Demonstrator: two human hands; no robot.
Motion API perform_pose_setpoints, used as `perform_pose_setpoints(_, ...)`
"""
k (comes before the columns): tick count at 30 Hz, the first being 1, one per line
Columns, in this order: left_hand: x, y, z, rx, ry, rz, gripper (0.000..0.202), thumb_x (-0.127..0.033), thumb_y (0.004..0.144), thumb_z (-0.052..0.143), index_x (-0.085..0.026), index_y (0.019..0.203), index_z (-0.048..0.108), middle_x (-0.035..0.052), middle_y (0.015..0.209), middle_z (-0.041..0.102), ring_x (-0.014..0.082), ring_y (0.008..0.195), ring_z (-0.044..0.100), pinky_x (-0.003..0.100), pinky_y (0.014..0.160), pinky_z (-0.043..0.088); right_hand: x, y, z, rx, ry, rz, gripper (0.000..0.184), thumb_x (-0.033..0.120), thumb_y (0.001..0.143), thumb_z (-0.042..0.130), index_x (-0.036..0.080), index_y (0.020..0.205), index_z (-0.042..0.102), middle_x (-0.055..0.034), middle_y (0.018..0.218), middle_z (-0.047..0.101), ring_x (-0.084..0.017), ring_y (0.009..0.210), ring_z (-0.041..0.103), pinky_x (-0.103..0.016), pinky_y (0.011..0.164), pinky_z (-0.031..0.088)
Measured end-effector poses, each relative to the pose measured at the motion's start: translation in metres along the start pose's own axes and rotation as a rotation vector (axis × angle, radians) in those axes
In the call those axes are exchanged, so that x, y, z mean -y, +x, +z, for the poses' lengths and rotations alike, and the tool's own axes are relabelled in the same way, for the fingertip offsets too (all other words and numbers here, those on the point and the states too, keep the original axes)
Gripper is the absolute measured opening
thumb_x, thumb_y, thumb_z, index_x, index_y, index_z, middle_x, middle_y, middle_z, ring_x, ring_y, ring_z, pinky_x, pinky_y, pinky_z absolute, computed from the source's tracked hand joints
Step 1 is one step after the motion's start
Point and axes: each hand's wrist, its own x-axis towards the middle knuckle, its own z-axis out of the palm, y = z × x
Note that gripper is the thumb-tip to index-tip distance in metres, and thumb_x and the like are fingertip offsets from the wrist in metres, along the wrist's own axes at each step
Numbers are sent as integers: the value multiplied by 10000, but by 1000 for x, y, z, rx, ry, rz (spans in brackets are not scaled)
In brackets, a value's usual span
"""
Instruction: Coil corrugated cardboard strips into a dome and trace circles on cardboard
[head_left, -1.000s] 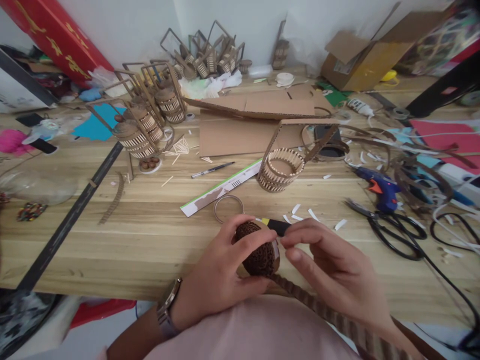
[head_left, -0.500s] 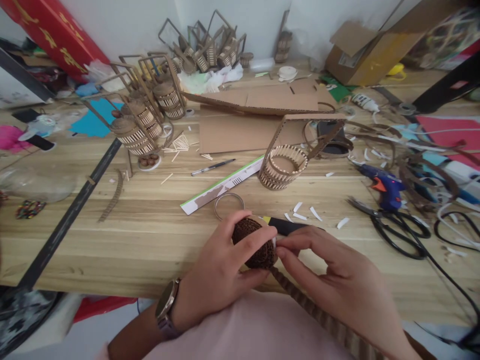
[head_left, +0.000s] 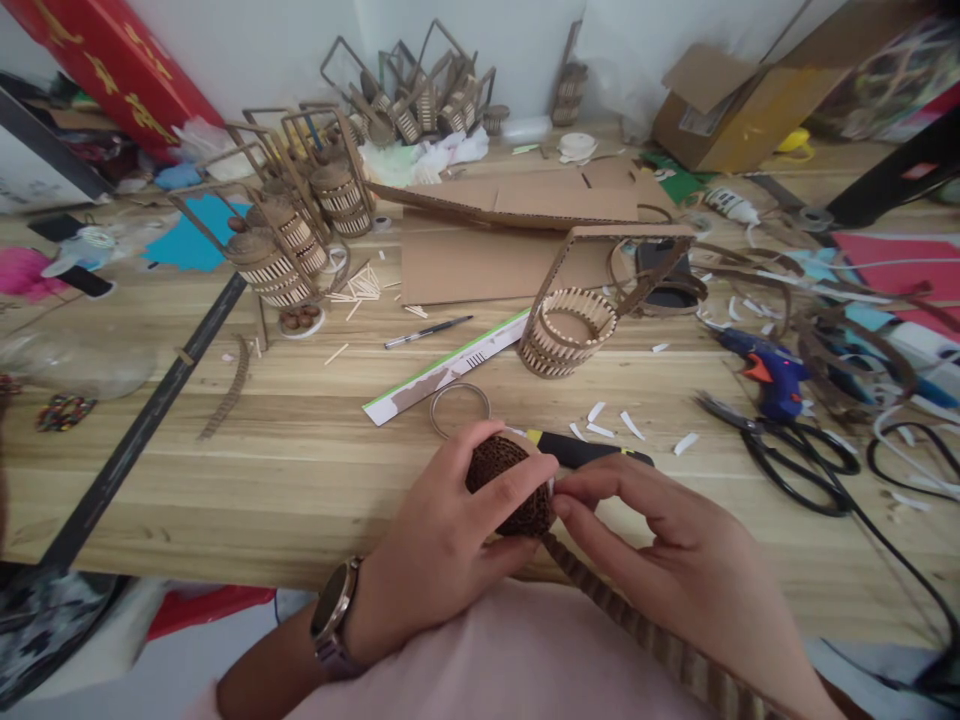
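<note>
My left hand is wrapped around a tightly wound coil of brown corrugated cardboard strip near the table's front edge. From the coil's underside a loose tail of corrugated strip runs down to the right, under my right hand. The thumb and forefinger of that hand pinch at the coil's right side, where a sliver of white shows; what exactly they grip is hidden. Just behind the fingers lies a black and yellow-handled tool, partly covered. A metal ring rests beyond the coil.
Behind stands a small stick-sided basket with a cardboard handle, near a ruler-like strip and a pen. Scissors and a blue glue gun lie right. Finished baskets stand left; cardboard sheets lie behind.
The view has shifted very slightly. Both hands keep nearly the same hold on the coil, and nothing else has visibly moved.
</note>
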Motion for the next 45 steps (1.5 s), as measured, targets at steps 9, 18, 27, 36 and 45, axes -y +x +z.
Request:
perform_pose_setpoints(9,-2,0,1,7,-4,-16,566,-141,872,616,-278,1393,444,138,1409,375,308,1296,490,473,1050,494,1,-2,5,-48,-42,-64,115,244,873,587,274,792,663,22,697,709,-159,577,658,-268,547,548)
perform_pose_setpoints(18,-3,0,2,32,-37,-59,585,-139,863,635,-275,1403,453,129,1413,381,297,1307,481,460,1074,476,1,-1,4,-81,-202,-196,123,214,894,551,255,806,627,22,673,689,-163,605,674,-267,528,509)
perform_pose_setpoints(27,-4,1,3,46,-70,-105,614,-153,842,672,-281,1403,456,119,1406,395,288,1298,487,449,1086,467,-2,-7,0,-104,-207,-193,107,189,919,556,250,881,636,-1,798,720,-168,724,697,-275,615,522)
perform_pose_setpoints(36,-6,2,4,47,-34,-138,642,-108,823,657,-288,1409,463,110,1407,382,276,1300,484,428,1088,464,0,-6,1,-146,-332,-299,98,199,928,551,235,890,633,10,763,681,-151,714,663,-275,653,488)
perform_pose_setpoints(45,-8,3,6,48,-82,-162,783,-157,811,704,-242,1487,317,133,1389,466,273,1299,504,432,1091,471,-2,-3,4,-90,-387,-337,146,123,894,492,210,782,527,1,696,595,-158,649,584,-290,639,430)
